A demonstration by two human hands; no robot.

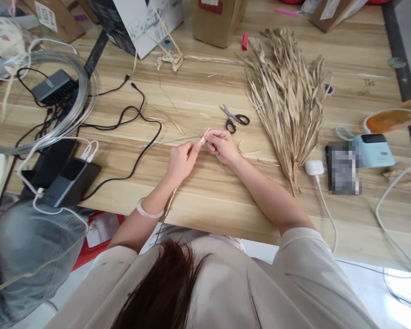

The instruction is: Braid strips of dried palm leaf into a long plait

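Observation:
Both my hands meet over the middle of the wooden table (205, 192). My left hand (181, 161) pinches a thin dried straw strip (204, 136) at its fingertips. My right hand (222, 145) closes its fingers on the same strip from the other side. Fine strands run leftward from the pinch across the table. A braided length of straw hangs down from under my left wrist past the table edge. A pale bangle (149, 211) sits on my left wrist.
A bundle of dried leaves (289, 98) lies to the right, black-handled scissors (234, 119) just beyond my hands. Black cables, chargers and a wire coil (55, 105) crowd the left. Cardboard boxes stand at the back. A phone (343, 168), a white charger and a blue device sit right.

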